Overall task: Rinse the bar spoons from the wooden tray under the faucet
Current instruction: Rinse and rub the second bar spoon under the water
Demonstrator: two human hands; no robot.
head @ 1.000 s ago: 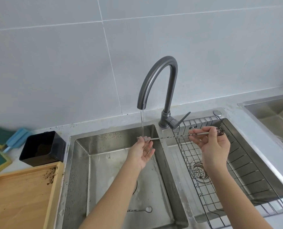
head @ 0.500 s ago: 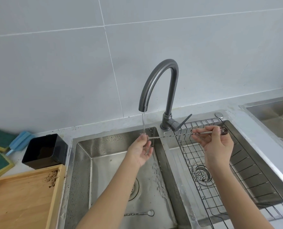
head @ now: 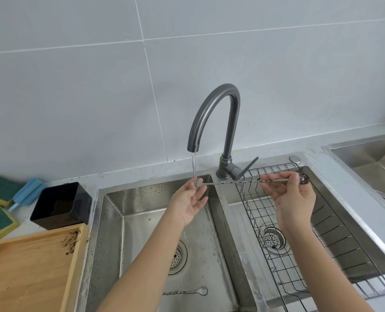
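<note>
faucet [head: 211, 115]: grey gooseneck, running a thin stream into the left basin; I'm using it as the landmark for everything here
spoon in hand [head: 238, 182]: long twisted bar spoon held level just below the spout, stretching from the stream rightward past the faucet base; the end under the water looks like a small fork tip, hard to be sure; the bowl end, right of the faucet, is caked with dark gunk
left hand [head: 188, 202]: right under the spout, palm up, fingers loosely curled, fingertips touching the spoon's tip in the stream; more a rubbing touch than a grip
right hand [head: 294, 199]: right of the faucet, over the wire rack [head: 299, 244]; thumb and fingers pinched on the shaft near the dirty bowl
hands overall: well apart, joined only by the spoon
second spoon [head: 187, 292]: lying flat on the floor of the left basin, well in front of the faucet, near the drain [head: 175, 255]
wooden tray [head: 29, 273]: down-left of the faucet on the counter; no spoons on the part I can see, just a smear of dark crumbs
step, my guess: tip is getting rinsed; the dirty bowl hasn't met the water yet
how to do it well: slide the spoon leftward so the bowl ends up in the stream; roll the shaft so water runs through the twists; rub the gunk off with the left fingers; keep the pinch firm, wet steel gets slippery
</note>
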